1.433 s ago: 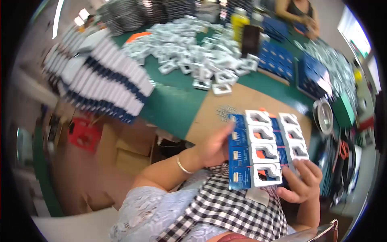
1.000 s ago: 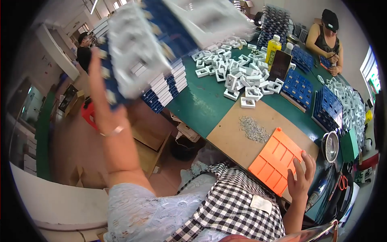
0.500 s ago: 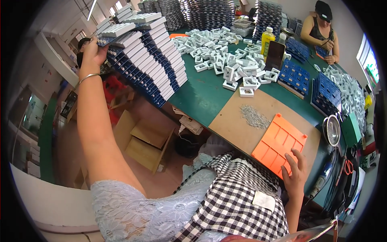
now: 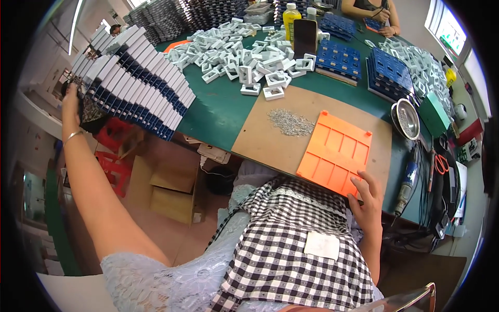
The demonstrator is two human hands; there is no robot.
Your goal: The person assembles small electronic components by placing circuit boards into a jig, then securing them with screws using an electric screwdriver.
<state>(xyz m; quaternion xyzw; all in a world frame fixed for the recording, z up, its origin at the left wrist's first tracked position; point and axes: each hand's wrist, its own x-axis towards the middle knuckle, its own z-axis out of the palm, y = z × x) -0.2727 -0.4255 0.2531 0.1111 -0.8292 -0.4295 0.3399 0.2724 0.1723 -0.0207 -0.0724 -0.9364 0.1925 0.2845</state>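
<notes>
My left hand (image 4: 70, 104) is at the far left, reached out to the outer end of a tall, leaning stack (image 4: 140, 78) of blue trays filled with pale grey-white frames. It grips a blue tray edge there, though its fingertips are dark and partly hidden. My right hand (image 4: 368, 200) is at the near right corner of an orange ribbed tray (image 4: 335, 151), fingers apart and curved, with nothing held in them. The orange tray lies on a brown board (image 4: 260, 140), beside a pile of small metal pieces (image 4: 291, 122).
Loose white frames (image 4: 244, 57) are heaped at the back, near a yellow bottle (image 4: 290, 21) and a dark phone (image 4: 305, 39). Blue trays (image 4: 338, 60), a metal bowl (image 4: 406, 119), a power screwdriver (image 4: 408, 182) and orange-handled scissors (image 4: 441, 164) lie rightward. Below left stands a cardboard box (image 4: 171, 192). A co-worker sits opposite.
The view has turned, so the table and stack appear farther left. My left hand stays at the stack's outer end. My right hand remains by the orange tray's corner.
</notes>
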